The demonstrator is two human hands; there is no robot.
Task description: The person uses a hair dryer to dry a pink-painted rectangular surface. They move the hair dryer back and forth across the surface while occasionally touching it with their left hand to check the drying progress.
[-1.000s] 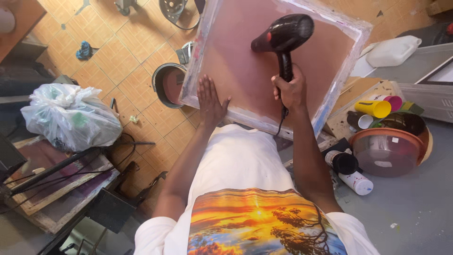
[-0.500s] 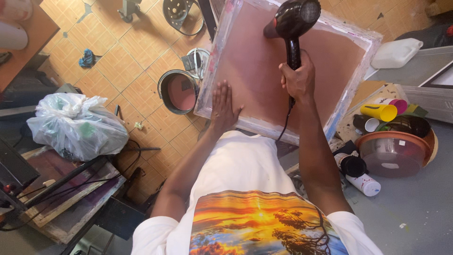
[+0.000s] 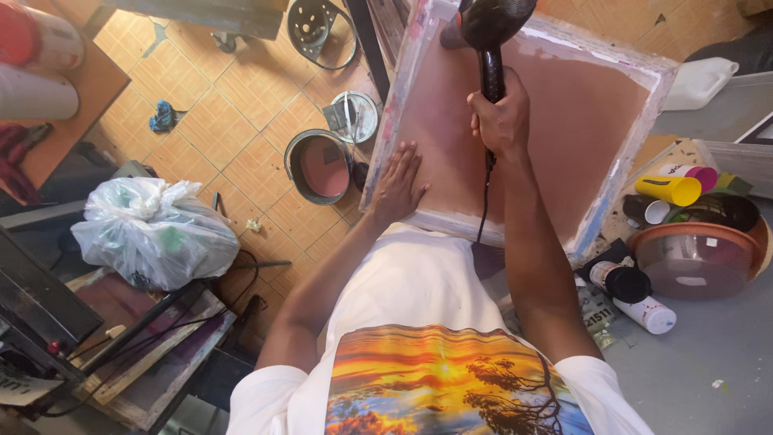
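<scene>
A wooden-framed printing screen (image 3: 564, 137) with a reddish-brown mesh leans against my body, tilted up. My left hand (image 3: 398, 187) lies flat with spread fingers on the mesh near its lower left corner. Gripped by its handle in my right hand (image 3: 501, 121) is a black hair dryer (image 3: 491, 32), its head over the upper middle of the mesh and partly cut off by the top edge. The dryer's black cord hangs down across the screen's lower frame.
On the tiled floor sit a round bucket (image 3: 319, 165), a smaller tin (image 3: 354, 117) and a stuffed plastic bag (image 3: 153, 232). At right a grey table carries a clear bowl (image 3: 694, 259), several bottles (image 3: 644, 310) and a yellow cup (image 3: 668, 189). More framed screens (image 3: 145, 354) lie lower left.
My right hand has carried the dryer up and to the left across the mesh. My left hand stays flat on the screen's lower left. The view has shifted slightly.
</scene>
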